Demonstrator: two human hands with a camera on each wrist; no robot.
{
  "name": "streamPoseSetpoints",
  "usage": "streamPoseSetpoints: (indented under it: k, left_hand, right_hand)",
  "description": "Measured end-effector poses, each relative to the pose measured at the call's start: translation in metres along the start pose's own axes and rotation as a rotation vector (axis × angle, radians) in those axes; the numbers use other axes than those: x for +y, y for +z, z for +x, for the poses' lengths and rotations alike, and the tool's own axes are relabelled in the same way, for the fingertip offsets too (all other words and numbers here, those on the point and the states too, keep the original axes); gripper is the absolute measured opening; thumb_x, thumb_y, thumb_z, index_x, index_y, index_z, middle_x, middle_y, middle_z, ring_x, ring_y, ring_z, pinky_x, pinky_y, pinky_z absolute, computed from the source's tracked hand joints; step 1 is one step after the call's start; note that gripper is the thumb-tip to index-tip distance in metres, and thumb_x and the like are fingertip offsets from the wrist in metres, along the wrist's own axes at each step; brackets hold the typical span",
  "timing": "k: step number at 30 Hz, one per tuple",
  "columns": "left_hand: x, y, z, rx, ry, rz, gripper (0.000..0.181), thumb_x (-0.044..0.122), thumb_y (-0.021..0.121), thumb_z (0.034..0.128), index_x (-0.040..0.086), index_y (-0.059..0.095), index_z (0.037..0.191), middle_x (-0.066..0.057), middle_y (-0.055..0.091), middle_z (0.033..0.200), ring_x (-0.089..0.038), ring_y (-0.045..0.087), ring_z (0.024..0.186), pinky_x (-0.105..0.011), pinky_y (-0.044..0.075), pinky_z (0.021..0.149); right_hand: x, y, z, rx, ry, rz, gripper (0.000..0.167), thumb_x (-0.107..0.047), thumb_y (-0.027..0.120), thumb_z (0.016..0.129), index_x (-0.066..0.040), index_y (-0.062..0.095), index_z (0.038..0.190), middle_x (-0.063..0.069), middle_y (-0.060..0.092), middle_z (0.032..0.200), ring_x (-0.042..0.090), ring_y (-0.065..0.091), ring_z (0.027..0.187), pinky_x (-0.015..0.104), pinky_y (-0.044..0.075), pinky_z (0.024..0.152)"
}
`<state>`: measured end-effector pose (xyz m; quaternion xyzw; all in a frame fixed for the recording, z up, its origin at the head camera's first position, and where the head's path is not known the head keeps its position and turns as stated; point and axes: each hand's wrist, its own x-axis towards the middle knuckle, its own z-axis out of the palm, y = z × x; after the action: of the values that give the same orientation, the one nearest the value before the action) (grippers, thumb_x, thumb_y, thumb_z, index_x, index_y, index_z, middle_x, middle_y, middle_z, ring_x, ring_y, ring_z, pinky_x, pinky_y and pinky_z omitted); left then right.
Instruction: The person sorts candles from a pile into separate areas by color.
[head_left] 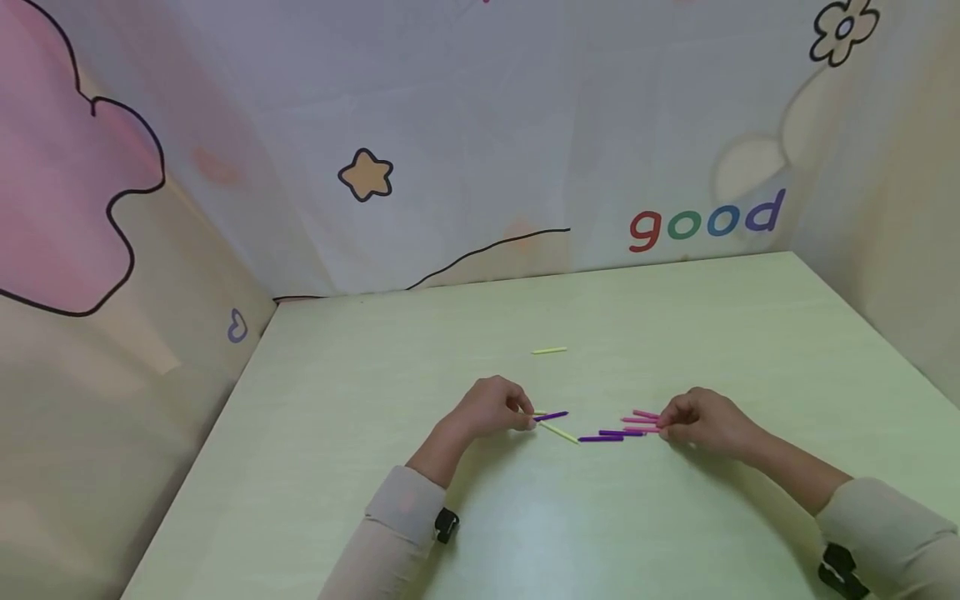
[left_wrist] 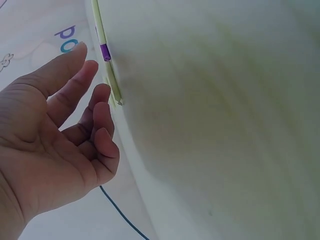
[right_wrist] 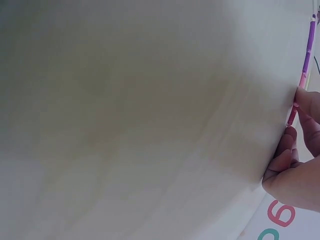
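Short thin coloured sticks lie on the pale table. My left hand (head_left: 495, 406) is beside a purple stick (head_left: 553, 415) and a yellow-green stick (head_left: 559, 432). In the left wrist view its thumb and fingers stand apart, loosely bent, with the yellow-green sticks (left_wrist: 114, 82) just beyond the fingertips. On the other side my right hand (head_left: 702, 422) pinches the right end of a pink stick (head_left: 641, 430) between thumb and finger. More pink sticks (head_left: 636, 420) lie close to those fingers. Two purple sticks (head_left: 601, 439) lie between the hands; the right wrist view shows the row edge-on.
A single yellow-green stick (head_left: 550, 351) lies farther back on the table (head_left: 420, 350). Printed cloth walls (head_left: 480, 167) rise at the table's back and sides. Dark wrist bands (head_left: 446, 526) sit at both sleeves.
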<state>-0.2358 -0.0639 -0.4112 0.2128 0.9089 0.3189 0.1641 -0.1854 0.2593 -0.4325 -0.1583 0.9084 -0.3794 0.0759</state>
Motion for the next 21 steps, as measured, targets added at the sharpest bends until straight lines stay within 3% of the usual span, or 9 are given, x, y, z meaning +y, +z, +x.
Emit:
streamPoseSetpoints:
  k: [7,21]
  left_hand:
    - [-0.0017,0.0019,0.0063,-0.033,-0.019,0.022,0.007,0.014,0.077,0.0767,0.011,0.071,0.080,0.007,0.061,0.070,-0.011,0.052,0.066,-0.024,0.042,0.062]
    - [0.0064,0.0055,0.0082,0.020,-0.080,0.184,0.007,0.014,0.075,0.0769,0.014,0.069,0.073,0.008,0.057,0.069,-0.011,0.048,0.067,-0.023,0.037,0.059]
  right_hand:
    - [-0.0021,0.0000,-0.0004,0.007,0.001,-0.016,0.006,-0.006,0.071,0.079,-0.005,0.069,0.084,0.000,0.056,0.080,0.018,0.047,0.074,0.026,0.042,0.059]
    - [0.0031,0.0015,0.0014,0.014,-0.005,-0.008,0.005,-0.007,0.072,0.079,-0.005,0.069,0.083,-0.001,0.056,0.078,0.015,0.044,0.073,0.026,0.041,0.058]
